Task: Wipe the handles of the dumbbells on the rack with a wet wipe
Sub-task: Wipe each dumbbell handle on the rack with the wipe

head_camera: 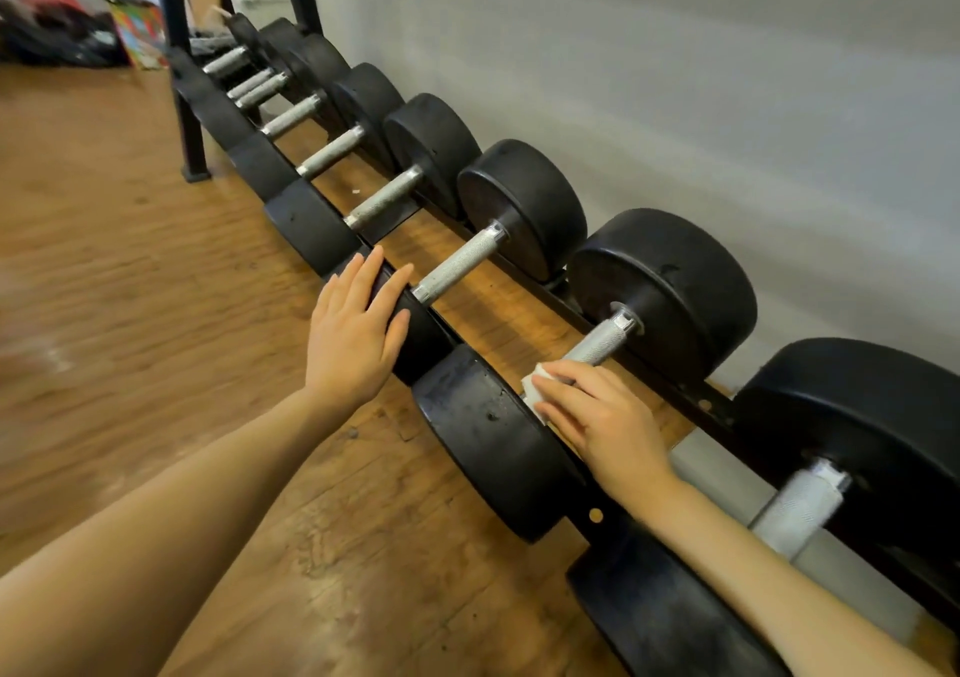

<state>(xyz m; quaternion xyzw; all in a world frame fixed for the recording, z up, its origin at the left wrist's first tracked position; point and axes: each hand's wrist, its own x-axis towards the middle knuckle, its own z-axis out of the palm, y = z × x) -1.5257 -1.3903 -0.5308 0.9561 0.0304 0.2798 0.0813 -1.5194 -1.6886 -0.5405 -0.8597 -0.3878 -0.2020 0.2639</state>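
Right hand (602,419) is curled over a folded white wet wipe (535,388), pressing it onto the near end of a knurled steel handle (597,346), right where that handle meets the front black weight head (493,442). Only a corner of the wipe pokes out past the fingertips, the rest is under the hand. Left hand (356,330) isn't gripping anything, fingers are straight and laid flat on top of the front head of the next dumbbell (415,333) over, so it's just resting there. That dumbbell's handle (457,265) is bare and sits just beside the left fingertips. The whole row of dumbbells lies across a low black rack (691,401) that runs along a grey wall (727,104), heads getting smaller toward the far end, each one with its silver handle bridging the 2 rails. Closest to the camera on the right there's 1 more dumbbell with a fat silver handle (800,510), partly behind the right forearm. Floor (130,286) is wood plank. Way back in the left corner there's a blurry heap of dark and colourful stuff (78,26), can't tell what it is. No brand, weight numbers or any writing I can read on the heads, they just look scuffed and dusty.
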